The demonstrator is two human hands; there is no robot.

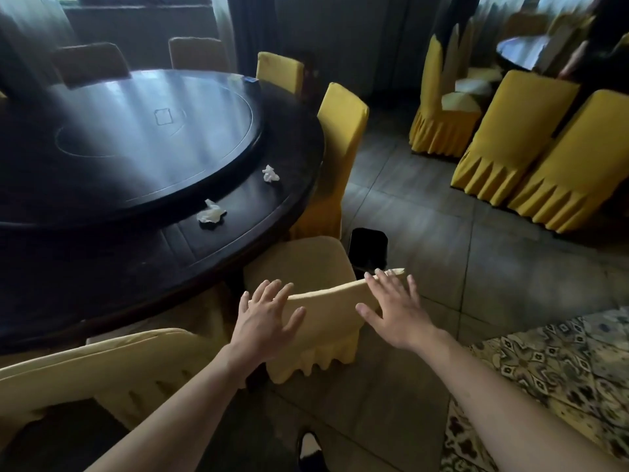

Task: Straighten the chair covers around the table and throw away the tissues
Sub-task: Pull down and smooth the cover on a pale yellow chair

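A chair with a pale yellow cover (326, 321) stands pushed up to the dark round table (102, 267) just in front of me. My left hand (263, 318) is spread at the left end of its backrest top, fingers apart. My right hand (396, 308) is spread at the right end of the same backrest, fingers apart. Neither hand grips the fabric. Two crumpled white tissues lie on the table's outer ring: one tissue (211, 214) nearer me and another tissue (270, 173) further right.
A second yellow-covered chair (102, 373) is at my lower left and another (340, 144) stands at the table's right. A black bin (368, 247) sits on the tiled floor behind the chair. Several yellow chairs (517, 141) are grouped at right. A patterned carpet (551, 379) lies at lower right.
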